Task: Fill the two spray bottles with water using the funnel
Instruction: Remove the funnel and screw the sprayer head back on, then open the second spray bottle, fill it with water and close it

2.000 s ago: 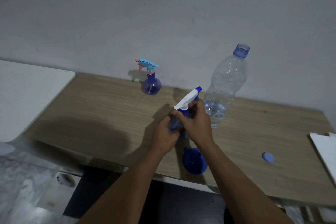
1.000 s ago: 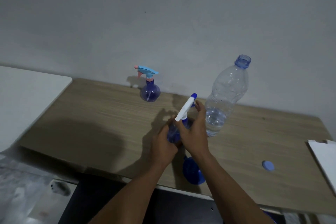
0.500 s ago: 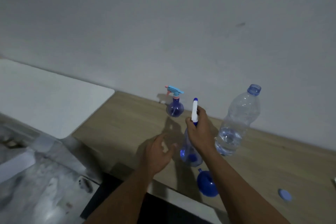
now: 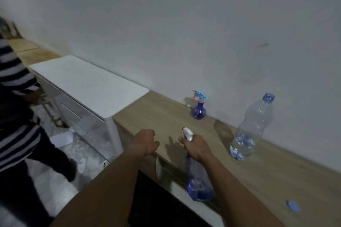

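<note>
My right hand (image 4: 196, 147) grips the white trigger head (image 4: 187, 133) of a blue see-through spray bottle (image 4: 199, 182), which hangs below my wrist over the desk's front edge with water in its base. My left hand (image 4: 145, 142) is curled shut and holds nothing, just left of it. A second small round blue spray bottle (image 4: 199, 111) with a light blue and pink head stands by the wall. A large clear water bottle (image 4: 251, 129), uncapped and about a quarter full, stands to the right. The funnel is hidden from view.
The wooden desk (image 4: 276, 167) runs along a white wall. A blue bottle cap (image 4: 293, 206) lies at its front right. A white cabinet (image 4: 88, 84) adjoins the desk on the left. A person in a striped top (image 4: 16, 108) walks on the floor at far left.
My left hand let go of the spray bottle and curled shut. My right hand now carries the bottle alone by its head, nearer the desk's front edge. The view swung left, revealing the cabinet and a person.
</note>
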Available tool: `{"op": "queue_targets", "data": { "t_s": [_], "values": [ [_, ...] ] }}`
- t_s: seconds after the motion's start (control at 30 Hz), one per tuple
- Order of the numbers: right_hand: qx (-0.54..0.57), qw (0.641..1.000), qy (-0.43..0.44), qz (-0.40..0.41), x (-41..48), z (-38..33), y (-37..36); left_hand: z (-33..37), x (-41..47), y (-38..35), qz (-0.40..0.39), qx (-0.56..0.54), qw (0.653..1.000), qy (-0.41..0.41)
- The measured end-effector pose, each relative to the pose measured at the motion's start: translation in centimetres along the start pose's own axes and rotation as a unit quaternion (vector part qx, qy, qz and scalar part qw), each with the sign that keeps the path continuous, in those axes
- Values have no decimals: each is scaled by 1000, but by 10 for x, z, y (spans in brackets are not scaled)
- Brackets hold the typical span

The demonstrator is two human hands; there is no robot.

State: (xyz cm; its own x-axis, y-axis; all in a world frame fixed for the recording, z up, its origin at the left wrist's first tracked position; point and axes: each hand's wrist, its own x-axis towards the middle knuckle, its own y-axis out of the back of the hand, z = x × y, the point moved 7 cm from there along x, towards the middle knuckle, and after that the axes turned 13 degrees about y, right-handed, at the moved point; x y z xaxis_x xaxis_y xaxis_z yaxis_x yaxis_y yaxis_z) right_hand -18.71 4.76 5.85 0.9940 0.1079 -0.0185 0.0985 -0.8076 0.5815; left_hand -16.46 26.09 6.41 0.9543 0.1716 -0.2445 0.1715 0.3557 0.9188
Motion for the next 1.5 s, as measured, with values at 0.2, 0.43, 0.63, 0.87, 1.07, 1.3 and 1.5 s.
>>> {"op": "queue_targets", "data": {
  "t_s": [0.2,0.43,0.63,0.87,1.07,1.3,1.5],
  "values": [
    [-19,999,-22,-25,-14,3,-9,-11,-11,5,3,-5,1000,14],
    [-6,998,-52,-35,-21,1,1,-7,-15,13,-7,-23,1000,11],
    [18,999,-41,17,-17,-15,21,5,-20,16,-20,-56,998,3],
    [69,991,25,110,9,-36,48,53,-14,4,-138,-166,976,-33],
    [50,985,63,154,43,-43,67,101,5,-5,-247,-169,948,-106],
    [64,979,88,175,116,-59,72,97,89,3,-214,-314,921,-87],
    [53,981,42,181,197,-56,66,101,178,5,-173,-390,899,-98]
  ]
}}
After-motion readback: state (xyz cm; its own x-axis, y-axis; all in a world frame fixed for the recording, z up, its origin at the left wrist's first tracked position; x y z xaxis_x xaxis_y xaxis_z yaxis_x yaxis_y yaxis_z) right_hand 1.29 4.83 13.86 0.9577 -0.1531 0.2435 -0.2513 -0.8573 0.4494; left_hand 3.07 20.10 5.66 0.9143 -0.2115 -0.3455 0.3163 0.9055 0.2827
